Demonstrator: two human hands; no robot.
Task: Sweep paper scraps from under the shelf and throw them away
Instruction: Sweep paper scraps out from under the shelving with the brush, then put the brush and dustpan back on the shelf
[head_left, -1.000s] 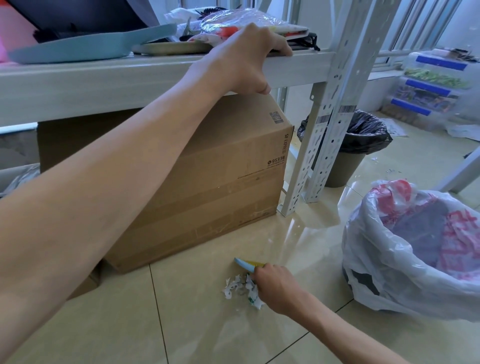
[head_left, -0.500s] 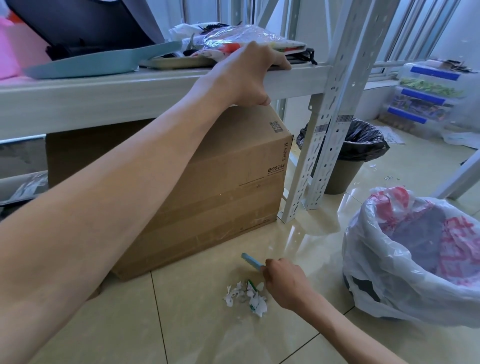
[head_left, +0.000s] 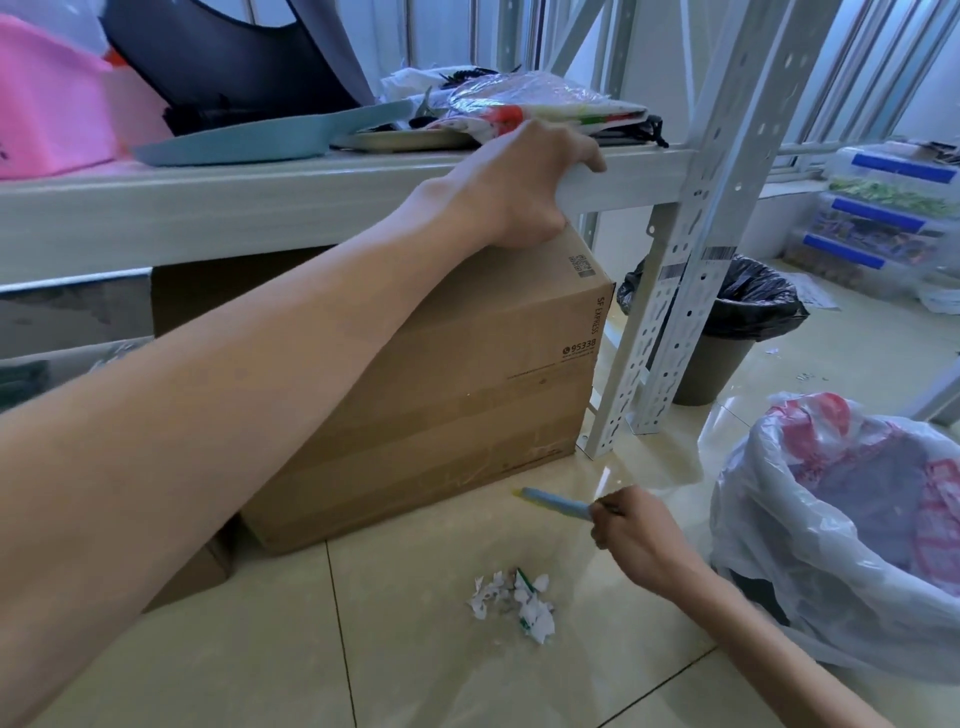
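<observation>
Glossy beige floor tiles (head_left: 415, 675), perhaps wet, bear paper scraps (head_left: 511, 605).

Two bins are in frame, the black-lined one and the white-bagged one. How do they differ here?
The black-lined bin stands farther off, behind the shelf post; the white-bagged bin sits near the right hand. The black liner is opaque and leaves the bin's wall bare; the white bag is see-through, red-printed, and drapes over most of its bin. Both stand open on the floor.
</observation>
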